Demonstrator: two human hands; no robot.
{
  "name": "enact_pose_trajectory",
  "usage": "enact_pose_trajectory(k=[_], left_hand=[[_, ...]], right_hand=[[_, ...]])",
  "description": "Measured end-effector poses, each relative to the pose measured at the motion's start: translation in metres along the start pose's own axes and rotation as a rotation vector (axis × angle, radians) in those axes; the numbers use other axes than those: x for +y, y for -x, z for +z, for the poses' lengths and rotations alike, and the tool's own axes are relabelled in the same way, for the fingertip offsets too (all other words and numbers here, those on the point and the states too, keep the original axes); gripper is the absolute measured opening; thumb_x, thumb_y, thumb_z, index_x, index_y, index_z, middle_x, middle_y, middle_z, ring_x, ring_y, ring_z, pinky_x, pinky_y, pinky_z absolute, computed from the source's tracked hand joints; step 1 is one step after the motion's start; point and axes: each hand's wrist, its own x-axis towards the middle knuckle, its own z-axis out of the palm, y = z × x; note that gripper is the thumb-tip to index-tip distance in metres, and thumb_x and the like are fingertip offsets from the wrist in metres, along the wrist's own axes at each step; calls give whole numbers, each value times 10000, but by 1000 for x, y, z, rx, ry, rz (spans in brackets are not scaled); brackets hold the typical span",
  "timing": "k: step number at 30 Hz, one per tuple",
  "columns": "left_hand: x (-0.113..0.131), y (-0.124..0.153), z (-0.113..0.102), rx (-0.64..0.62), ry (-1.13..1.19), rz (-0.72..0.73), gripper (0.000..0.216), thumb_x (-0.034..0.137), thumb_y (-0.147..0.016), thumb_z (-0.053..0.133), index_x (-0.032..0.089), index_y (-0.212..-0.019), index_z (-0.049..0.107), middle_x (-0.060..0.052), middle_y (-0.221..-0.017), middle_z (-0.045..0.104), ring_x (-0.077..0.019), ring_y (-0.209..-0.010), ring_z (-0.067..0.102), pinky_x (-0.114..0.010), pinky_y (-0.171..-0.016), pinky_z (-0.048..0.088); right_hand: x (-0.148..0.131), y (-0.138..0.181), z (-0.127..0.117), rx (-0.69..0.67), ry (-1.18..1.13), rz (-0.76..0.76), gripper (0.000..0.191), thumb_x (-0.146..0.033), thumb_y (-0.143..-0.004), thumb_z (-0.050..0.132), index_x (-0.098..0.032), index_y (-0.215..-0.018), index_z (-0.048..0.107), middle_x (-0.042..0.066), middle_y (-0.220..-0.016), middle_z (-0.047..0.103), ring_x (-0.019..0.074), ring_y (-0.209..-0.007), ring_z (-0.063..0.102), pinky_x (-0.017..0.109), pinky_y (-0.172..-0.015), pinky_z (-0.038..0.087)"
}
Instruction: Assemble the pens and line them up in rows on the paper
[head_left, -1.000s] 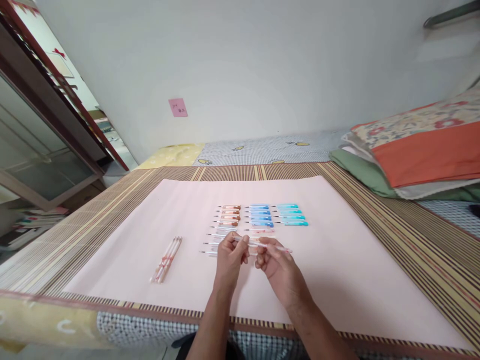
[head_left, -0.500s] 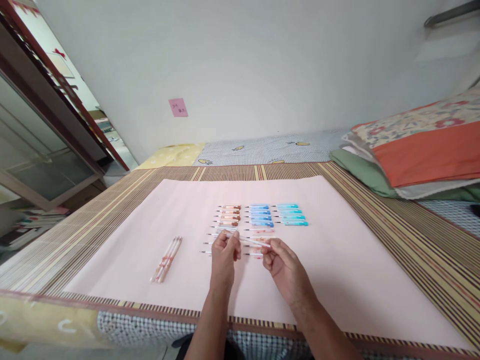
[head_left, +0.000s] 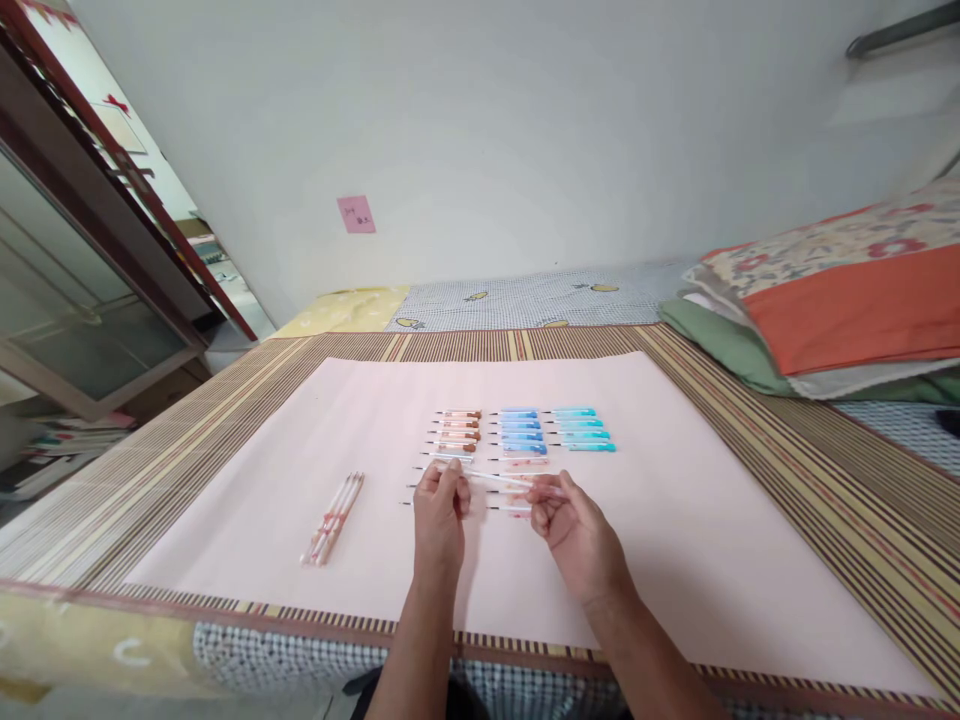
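The left hand (head_left: 439, 518) is pinching one end of a thin white pen (head_left: 491, 481) between thumb and fingers, and the right hand (head_left: 579, 535) is pinching its pinkish other end. The pen is slanting across the gap between the hands, over some pale pens (head_left: 523, 461). Beyond, brown pens (head_left: 463, 435), blue pens (head_left: 520, 436) and teal pens (head_left: 589, 434) are lying in three columns. Left of the hands, a cluster of pens (head_left: 332, 520) is resting on the pink paper (head_left: 247, 500), which is covering part of a striped mat (head_left: 757, 430).
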Motion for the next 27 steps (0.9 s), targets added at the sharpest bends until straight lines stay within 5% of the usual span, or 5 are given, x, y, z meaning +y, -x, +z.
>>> enact_pose_trajectory(k=[13, 20, 27], left_hand=[[-3, -2, -1, -74, 315, -274, 338, 277, -698, 885, 157, -743, 572, 35, -640, 580, -39, -508, 485, -145, -463, 390], [-8, 4, 7, -100, 411, -369, 263, 299, -759, 860, 134, -797, 659, -48, -799, 672, -128, -730, 646, -244, -687, 570], [-4, 11, 9, -229, 321, -274, 524, 451, -767, 836, 200, -587, 412, 73, -518, 354, -71, -487, 381, -199, -476, 406]], right_hand=[[5, -2, -3, -67, -100, 104, 245, -390, -732, 850, -215, -838, 714, 16, -794, 671, 100, -557, 436, 246, -476, 340], [28, 12, 14, -193, 19, 121, 337, -472, -784, 821, -188, -785, 640, -22, -715, 595, 35, -474, 303, 212, -455, 219], [59, 22, 27, -148, 228, 10, 424, -527, -755, 818, -228, -813, 523, -74, -605, 538, 44, -421, 278, 212, -435, 195]])
